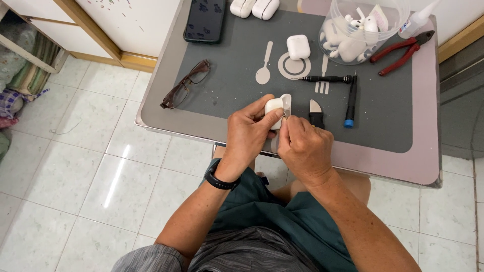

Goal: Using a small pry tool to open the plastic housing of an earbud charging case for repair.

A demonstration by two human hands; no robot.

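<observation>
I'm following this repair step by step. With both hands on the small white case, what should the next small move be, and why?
Probably steady the white earbud case in the left hand and ease the right hand fingertips along its seam. The right fingers pinch at the case's edge, where something small seems held, too small to identify. A pry tool lies just beyond on the grey mat.

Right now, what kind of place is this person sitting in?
Probably a home corner used as a small repair spot. The left hand and right hand work on a white earbud case at a small table, with screwdrivers, red pliers and a tub of white earbud parts nearby.
</observation>
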